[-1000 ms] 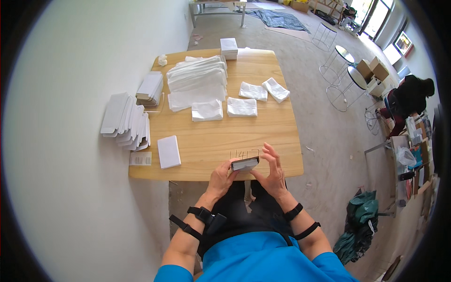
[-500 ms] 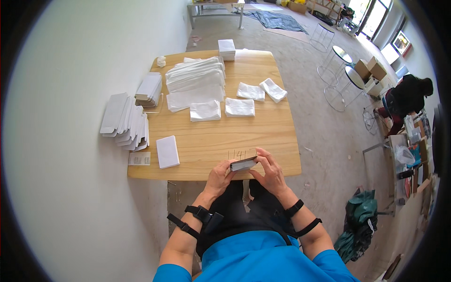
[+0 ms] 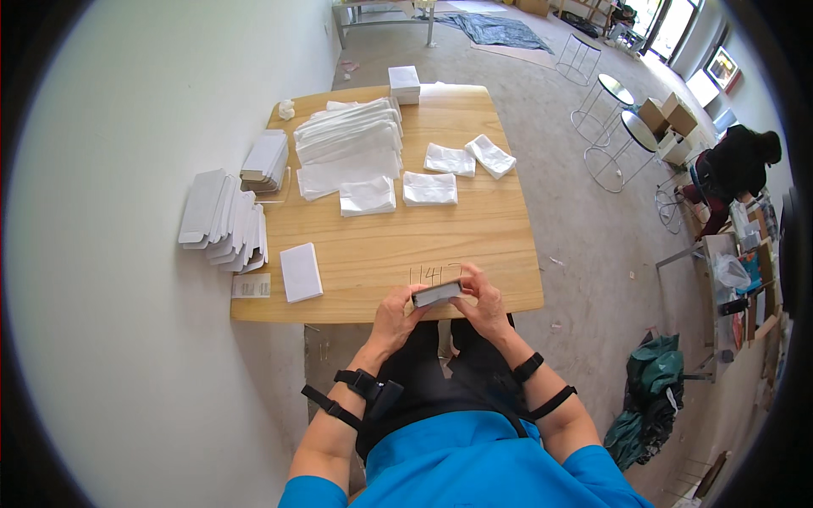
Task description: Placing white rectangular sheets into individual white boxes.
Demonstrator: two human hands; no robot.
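Observation:
Above the near edge of the wooden table, I hold a small flat box-like object with a dark rim and a pale side facing me. My left hand grips its left end, and the fingers of my right hand close on its right end. Handwritten marks show on the wood just beyond it. To the left lies a white flat box. Farther off are several folded white soft sheets beside an overlapping row of larger white sheets.
Flat white cartons lean in a stack at the table's left edge, near another white pile. A white box stack stands at the far edge. Right of the table, a person bends near round-topped stools and green bags.
The held object has tilted slightly, so more of its pale side faces me. My right fingers have drawn in a little around its right end.

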